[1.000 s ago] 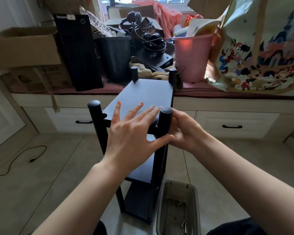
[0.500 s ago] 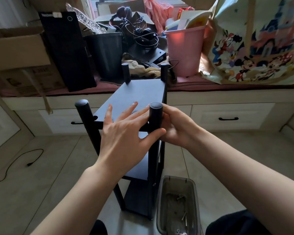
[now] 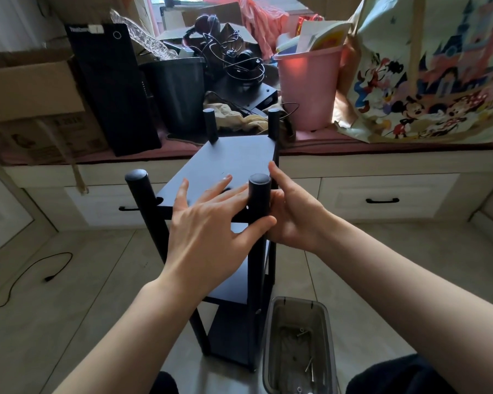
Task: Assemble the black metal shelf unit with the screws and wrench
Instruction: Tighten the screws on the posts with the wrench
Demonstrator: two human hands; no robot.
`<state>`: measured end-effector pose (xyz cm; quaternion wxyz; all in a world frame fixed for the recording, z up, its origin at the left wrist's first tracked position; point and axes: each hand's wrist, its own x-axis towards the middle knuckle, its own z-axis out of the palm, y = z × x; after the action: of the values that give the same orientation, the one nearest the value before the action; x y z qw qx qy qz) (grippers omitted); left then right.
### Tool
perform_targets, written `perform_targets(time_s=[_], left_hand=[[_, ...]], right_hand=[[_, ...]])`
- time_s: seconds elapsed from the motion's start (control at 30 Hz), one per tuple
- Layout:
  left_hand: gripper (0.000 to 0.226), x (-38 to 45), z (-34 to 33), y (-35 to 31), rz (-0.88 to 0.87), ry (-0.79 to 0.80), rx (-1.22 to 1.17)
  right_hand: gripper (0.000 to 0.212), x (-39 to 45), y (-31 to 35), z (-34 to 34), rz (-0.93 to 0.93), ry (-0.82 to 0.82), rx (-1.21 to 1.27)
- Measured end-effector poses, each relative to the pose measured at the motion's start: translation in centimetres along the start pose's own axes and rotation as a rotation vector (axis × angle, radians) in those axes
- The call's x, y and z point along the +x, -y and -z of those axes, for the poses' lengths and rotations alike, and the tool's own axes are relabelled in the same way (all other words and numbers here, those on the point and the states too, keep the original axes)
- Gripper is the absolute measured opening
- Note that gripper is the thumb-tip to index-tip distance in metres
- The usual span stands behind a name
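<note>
The black shelf unit (image 3: 234, 163) stands upright on the floor in front of me, with round posts at its corners. My left hand (image 3: 211, 226) lies flat on the top board, fingers straight and spread, and its thumb presses against the near right post (image 3: 259, 191). On the right side of that post is my right hand (image 3: 296, 217). Its index finger points up along the board's edge; the other fingers are hidden behind the post. Several screws (image 3: 302, 332) lie in a clear plastic box (image 3: 269, 336) on the floor by the shelf's foot. I see no wrench.
Behind the shelf runs a low window bench with white drawers (image 3: 382, 200). It is crowded with a pink bucket (image 3: 308, 89), a black bin (image 3: 180, 92), cardboard boxes (image 3: 32, 83) and a cartoon-print bag (image 3: 427, 81). A black cable (image 3: 52, 277) lies on the tiled floor at the left.
Both hands stay at the near right post. My right index finger has straightened up along the board's edge. The view has dipped slightly, showing more of the screw box.
</note>
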<state>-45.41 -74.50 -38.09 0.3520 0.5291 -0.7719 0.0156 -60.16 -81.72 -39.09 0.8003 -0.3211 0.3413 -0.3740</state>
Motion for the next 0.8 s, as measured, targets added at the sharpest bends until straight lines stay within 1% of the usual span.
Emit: perform_targets(time_s=[0.07,0.1,0.13,0.23,0.3,0.4,0.5,0.67,0.8], left_hand=[[0.050,0.0,0.0,0.0,0.004,0.002,-0.004],[0.050,-0.1,0.0,0.0,0.003,0.002,-0.008],[0.049,0.0,0.1,0.0,0.000,0.000,-0.012],[0.049,-0.1,0.2,0.0,0.006,-0.005,-0.023],[0.049,-0.1,0.4,0.2,0.014,0.001,-0.034],[0.048,-0.4,0.9,0.8,0.024,-0.004,-0.062],[0.044,-0.4,1.9,1.9,0.042,-0.014,-0.100],[0.043,-0.3,4.0,4.2,0.092,-0.024,-0.152],[0.039,-1.0,5.6,6.4,0.148,-0.094,-0.170]], right_hand=[[0.080,0.2,-0.2,0.6,0.012,-0.024,-0.047],[0.078,0.1,-0.4,0.6,0.031,-0.035,-0.058],[0.070,-0.2,-0.5,0.5,0.062,-0.046,-0.072],[0.035,-0.6,-0.5,-0.1,0.138,-0.044,-0.142],[0.025,-0.6,-0.5,-0.3,0.134,-0.015,-0.172],[0.022,-0.1,-0.5,-0.8,0.121,0.009,-0.206],[0.018,1.0,-1.0,-1.8,0.155,0.008,-0.214],[0.026,3.6,-1.6,-4.6,0.195,0.020,-0.289],[0.027,5.6,-1.8,-7.8,0.171,0.071,-0.374]])
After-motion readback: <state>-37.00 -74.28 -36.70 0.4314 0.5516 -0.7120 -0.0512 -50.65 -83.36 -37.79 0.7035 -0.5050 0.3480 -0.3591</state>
